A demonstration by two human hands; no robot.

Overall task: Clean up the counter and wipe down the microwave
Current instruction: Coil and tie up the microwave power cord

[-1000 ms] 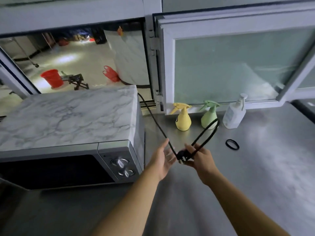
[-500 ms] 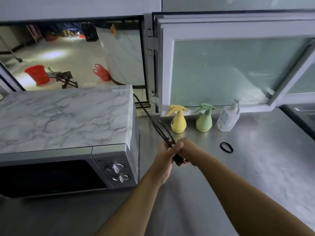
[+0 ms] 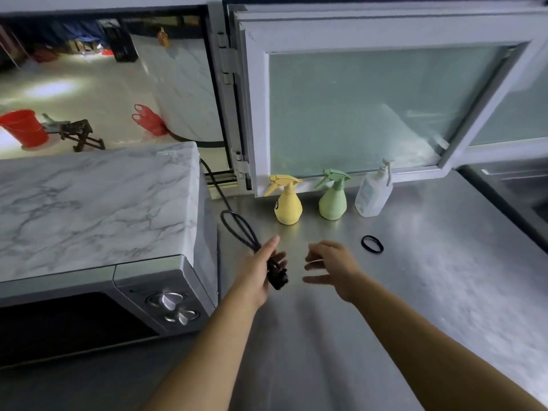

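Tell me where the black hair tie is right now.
The hair tie lies flat on the steel counter, right of the right hand and in front of the green spray bottle and clear pump bottle.

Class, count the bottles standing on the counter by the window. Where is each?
3, in a row along the window frame: yellow spray bottle leftmost, green spray bottle middle, clear pump bottle rightmost.
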